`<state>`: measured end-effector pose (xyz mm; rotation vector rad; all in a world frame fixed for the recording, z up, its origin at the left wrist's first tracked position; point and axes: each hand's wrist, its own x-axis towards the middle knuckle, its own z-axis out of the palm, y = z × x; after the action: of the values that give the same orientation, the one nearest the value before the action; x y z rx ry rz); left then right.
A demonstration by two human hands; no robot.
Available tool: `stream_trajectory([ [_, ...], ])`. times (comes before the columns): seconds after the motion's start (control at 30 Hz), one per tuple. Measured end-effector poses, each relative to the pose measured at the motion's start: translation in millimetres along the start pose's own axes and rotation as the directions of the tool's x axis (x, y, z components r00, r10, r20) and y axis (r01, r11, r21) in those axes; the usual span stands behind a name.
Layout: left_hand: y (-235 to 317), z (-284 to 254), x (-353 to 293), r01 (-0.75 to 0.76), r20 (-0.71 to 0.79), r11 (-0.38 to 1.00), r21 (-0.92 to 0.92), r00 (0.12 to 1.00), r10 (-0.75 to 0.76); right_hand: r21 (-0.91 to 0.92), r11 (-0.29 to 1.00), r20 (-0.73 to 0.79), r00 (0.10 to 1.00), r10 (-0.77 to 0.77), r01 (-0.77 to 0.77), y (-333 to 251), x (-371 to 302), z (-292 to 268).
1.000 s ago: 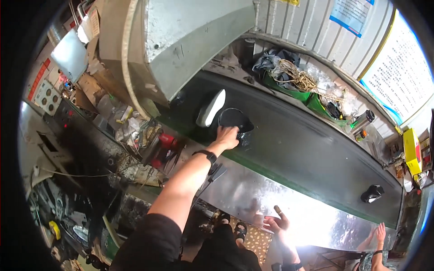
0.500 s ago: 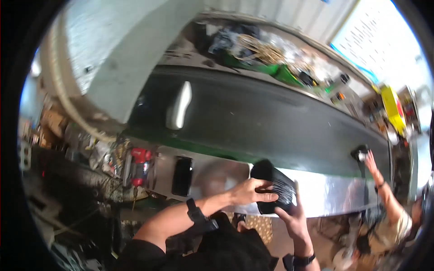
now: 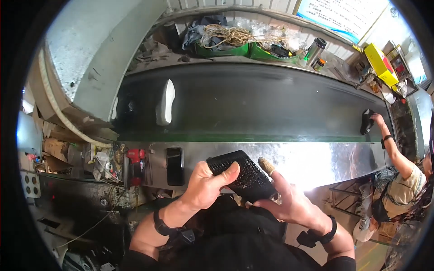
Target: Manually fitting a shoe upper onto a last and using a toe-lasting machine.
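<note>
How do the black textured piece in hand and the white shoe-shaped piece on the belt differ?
Surface: the black textured piece is dark and bumpy; the white shoe-shaped piece looks pale and smooth. Outline: the black one is broad and blocky, the white one slender. Support: the left hand grips the black one; the white one lies untouched on the belt.

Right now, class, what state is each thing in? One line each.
Black textured piece: tilted, held in left hand.
Left hand: closed on it, thumb on top.
Right hand: at its right side, thumb and forefinger spread.
White shoe-shaped piece: lying on the belt.
Phone: flat, screen dark.
Green bins: open, heaped full.
Flask: upright, capped.
</note>
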<state>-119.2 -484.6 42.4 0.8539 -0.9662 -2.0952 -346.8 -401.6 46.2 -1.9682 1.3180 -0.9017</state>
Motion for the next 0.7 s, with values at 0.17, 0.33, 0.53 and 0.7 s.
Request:
stream_trajectory([
  [0.17,-11.5,22.7,-10.1,0.148,0.115,0.962,-0.231,0.986,-0.125,0.155,0.962,0.082,0.973,0.215,-0.225,42.9,-10.9,-13.2],
  [0.33,-42.0,29.9,21.8,-0.032,-0.125,0.923,-0.383,0.992,-0.017,0.134,0.944,0.042,0.954,0.298,-0.301,34.8,3.1,-11.5],
  [0.53,-71.2,47.7,74.2,-0.34,-0.082,0.647,0.683,0.844,0.531,0.879,0.421,-0.027,0.86,0.51,-0.223,47.2,16.1,18.2],
  [0.7,-46.0,-108.3,184.8,-0.078,-0.247,0.597,0.799,0.862,0.443,0.955,0.107,0.105,0.654,0.749,-0.277,87.3,-18.2,16.5],
])
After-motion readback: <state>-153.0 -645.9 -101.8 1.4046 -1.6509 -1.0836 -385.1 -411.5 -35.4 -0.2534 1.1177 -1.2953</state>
